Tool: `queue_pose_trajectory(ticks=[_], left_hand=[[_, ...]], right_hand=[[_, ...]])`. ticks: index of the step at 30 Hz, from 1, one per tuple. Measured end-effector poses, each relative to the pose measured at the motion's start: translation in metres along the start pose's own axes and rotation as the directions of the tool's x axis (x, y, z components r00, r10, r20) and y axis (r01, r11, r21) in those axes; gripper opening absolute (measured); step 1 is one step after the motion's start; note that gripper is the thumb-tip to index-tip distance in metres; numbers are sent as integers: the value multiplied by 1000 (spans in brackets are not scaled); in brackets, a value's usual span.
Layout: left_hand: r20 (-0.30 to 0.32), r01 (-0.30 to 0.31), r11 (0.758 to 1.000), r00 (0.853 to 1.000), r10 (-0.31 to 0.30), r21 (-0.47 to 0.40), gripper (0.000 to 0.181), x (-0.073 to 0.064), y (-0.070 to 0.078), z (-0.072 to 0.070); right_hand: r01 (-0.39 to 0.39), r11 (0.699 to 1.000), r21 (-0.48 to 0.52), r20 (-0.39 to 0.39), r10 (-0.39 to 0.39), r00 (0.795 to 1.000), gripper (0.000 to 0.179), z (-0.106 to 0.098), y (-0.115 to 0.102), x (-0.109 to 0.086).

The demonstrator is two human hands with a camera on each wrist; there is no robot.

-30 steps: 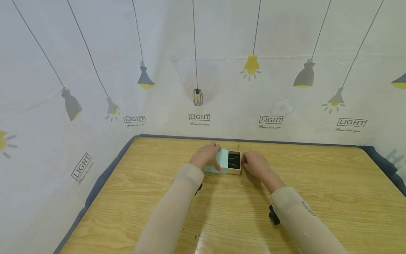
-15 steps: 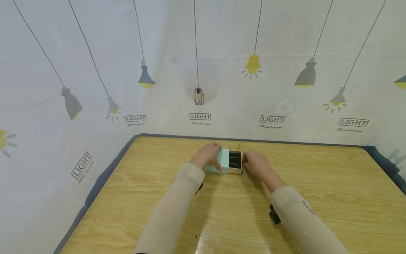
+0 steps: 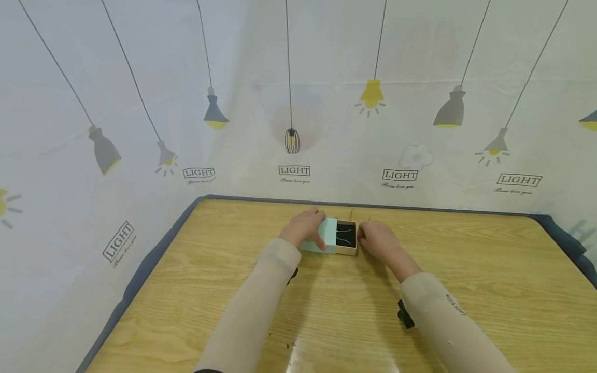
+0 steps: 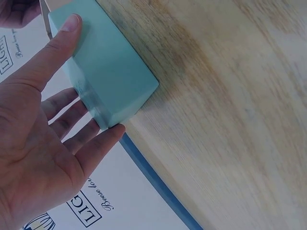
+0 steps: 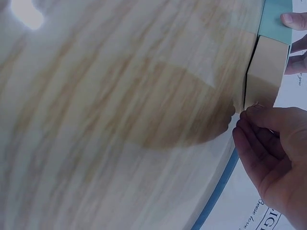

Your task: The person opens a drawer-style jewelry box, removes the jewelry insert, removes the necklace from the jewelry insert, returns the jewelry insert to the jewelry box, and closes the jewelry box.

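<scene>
Nearest, sleeves crossed wooden table. Right hand pinched end of drawer, exact hold partly hidden, seemingly for pulling. Left hand gripped green cover, likely for steadying. Box lay between hands, drawer partly out. Beyond, lamp-printed cloth hung.

In the right wrist view, white glare and a broad shadow mark the table.

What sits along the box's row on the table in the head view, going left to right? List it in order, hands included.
Left hand → teal box cover → open drawer with its dark lining → right hand.
</scene>
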State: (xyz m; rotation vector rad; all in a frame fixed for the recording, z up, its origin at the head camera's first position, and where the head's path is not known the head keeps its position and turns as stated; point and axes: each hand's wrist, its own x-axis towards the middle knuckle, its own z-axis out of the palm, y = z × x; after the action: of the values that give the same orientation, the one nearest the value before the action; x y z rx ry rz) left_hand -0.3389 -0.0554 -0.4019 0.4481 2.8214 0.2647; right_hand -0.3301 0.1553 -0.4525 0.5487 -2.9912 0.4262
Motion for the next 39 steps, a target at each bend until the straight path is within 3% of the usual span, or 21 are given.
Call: queue_pose_trajectory(ticks=[39], left_hand=[[9, 4, 1000, 1000, -4, -5, 90, -4, 3, -3]], right_hand=[[19, 1000, -9, -10, -19, 1000, 6, -4, 1, -3]])
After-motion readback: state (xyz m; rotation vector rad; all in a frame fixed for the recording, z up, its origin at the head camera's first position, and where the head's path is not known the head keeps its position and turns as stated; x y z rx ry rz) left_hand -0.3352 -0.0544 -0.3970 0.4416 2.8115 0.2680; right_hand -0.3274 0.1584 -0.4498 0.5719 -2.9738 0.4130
